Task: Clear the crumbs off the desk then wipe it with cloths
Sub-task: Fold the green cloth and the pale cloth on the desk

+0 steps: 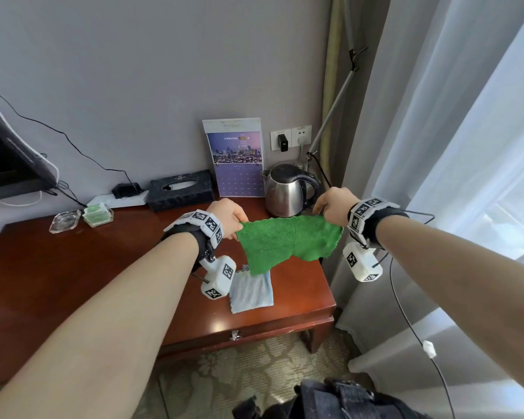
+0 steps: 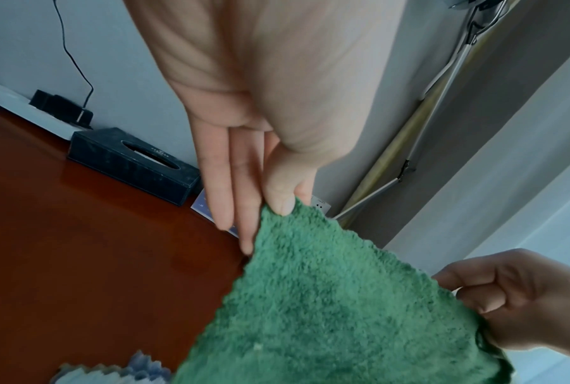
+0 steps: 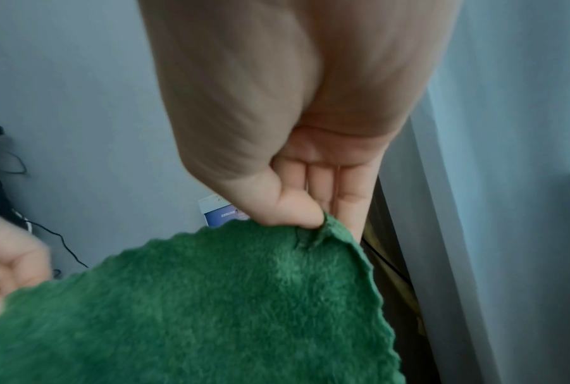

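A green fluffy cloth (image 1: 288, 241) hangs spread in the air above the right end of the wooden desk (image 1: 73, 261). My left hand (image 1: 232, 220) pinches its left top corner between thumb and fingers, as the left wrist view shows at the cloth (image 2: 326, 311). My right hand (image 1: 333, 205) pinches the right top corner; the thumb presses the cloth (image 3: 227, 311) there. A light blue cloth (image 1: 251, 291) lies flat on the desk below the green one. I see no crumbs on the desk.
Along the wall stand a steel kettle (image 1: 288, 190), a calendar card (image 1: 235, 158), a black tissue box (image 1: 180, 190), a power strip (image 1: 118, 199), a green-filled clear holder (image 1: 97, 213) and a glass ashtray (image 1: 64, 221). A curtain (image 1: 451, 146) hangs at the right.
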A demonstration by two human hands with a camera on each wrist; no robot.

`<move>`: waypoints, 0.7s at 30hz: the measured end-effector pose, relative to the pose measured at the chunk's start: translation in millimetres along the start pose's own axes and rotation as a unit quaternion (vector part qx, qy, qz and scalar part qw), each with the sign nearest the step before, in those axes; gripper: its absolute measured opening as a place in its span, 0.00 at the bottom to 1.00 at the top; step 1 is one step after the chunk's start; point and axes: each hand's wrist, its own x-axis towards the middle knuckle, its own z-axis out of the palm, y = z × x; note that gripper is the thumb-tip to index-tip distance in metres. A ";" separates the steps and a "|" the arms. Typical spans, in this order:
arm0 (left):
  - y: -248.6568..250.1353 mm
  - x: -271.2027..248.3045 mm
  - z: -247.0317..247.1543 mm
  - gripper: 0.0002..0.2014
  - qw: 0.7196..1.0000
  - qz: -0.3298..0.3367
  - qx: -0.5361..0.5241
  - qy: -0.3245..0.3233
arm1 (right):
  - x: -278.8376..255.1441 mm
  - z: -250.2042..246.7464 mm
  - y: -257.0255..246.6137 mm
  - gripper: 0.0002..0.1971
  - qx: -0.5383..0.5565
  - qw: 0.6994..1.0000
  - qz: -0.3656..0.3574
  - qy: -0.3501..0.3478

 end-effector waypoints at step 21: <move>-50.1 47.1 18.7 0.10 1.000 -0.012 0.011 -0.013 | 29.2 46.8 -2.3 0.23 -0.027 0.997 0.045 -0.061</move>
